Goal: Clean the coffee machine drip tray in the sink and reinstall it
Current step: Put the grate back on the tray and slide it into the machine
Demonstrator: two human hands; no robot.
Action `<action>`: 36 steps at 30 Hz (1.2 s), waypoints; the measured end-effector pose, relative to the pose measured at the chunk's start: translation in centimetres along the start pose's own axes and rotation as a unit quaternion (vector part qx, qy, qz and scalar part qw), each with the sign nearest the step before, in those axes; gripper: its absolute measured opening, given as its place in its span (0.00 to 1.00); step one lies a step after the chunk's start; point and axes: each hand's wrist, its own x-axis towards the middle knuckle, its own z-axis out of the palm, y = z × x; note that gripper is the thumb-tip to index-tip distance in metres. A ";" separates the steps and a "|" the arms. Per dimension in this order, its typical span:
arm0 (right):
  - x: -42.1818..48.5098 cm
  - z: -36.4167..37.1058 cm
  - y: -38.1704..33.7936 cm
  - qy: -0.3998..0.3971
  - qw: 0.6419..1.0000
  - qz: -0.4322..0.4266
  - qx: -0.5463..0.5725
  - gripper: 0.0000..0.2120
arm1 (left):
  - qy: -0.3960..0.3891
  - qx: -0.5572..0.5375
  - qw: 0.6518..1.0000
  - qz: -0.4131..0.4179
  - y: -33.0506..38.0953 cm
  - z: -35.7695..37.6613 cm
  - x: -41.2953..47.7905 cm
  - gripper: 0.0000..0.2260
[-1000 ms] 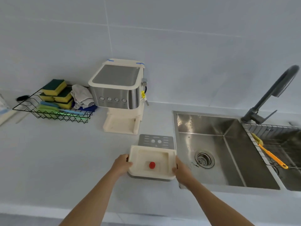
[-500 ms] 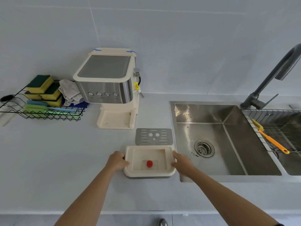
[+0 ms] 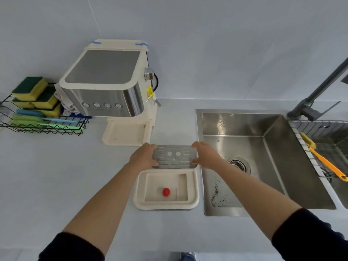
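Drip tray [image 3: 165, 190], a cream plastic pan with a red float [image 3: 166, 192] standing in its well, lies flat and uncovered on the pale bench [image 3: 56, 176], just left of the sink [image 3: 278, 166] and near the front edge. Its metal grate [image 3: 174, 156], slotted and pierced with three round holes, sits just beyond the tray's far rim, the near edge overlapping that rim; whether it rests there or is raised off the bench I cannot tell. The left hand [image 3: 144, 157] grips the grate's left end, fingers curled over the far edge and thumb on the near side. The right hand [image 3: 206, 155] grips the right end the same way. Behind them the coffee machine [image 3: 105, 87] stands against the wall, its cream base [image 3: 126, 134] bare. To its left a black wire rack [image 3: 43, 127] holds yellow-green sponges [image 3: 32, 87], with a grey cloth [image 3: 66, 104] behind. A dark faucet [image 3: 320, 87] rises at the sink's far right, and an orange brush [image 3: 327, 164] lies over the next basin.
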 end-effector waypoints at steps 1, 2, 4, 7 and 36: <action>0.7 0.0 0.2 -0.007 1.000 -0.006 -0.014 0.30 | -0.012 0.028 1.000 0.010 0.3 0.0 0.5 0.29; 1.2 0.1 0.3 -0.015 0.999 -0.012 -0.030 0.31 | -0.025 0.047 0.998 0.019 0.5 0.1 1.2 0.30; 2.3 0.2 0.7 -0.028 0.997 -0.022 -0.065 0.35 | -0.047 0.076 0.996 0.028 0.7 0.5 2.4 0.32; 3.8 0.4 1.1 -0.044 0.994 -0.035 -0.091 0.42 | -0.059 0.117 0.991 0.024 1.0 0.9 3.8 0.35; 4.4 1.0 0.6 -0.008 0.998 0.006 0.057 0.31 | 0.021 0.240 0.970 0.028 0.7 1.0 5.0 0.31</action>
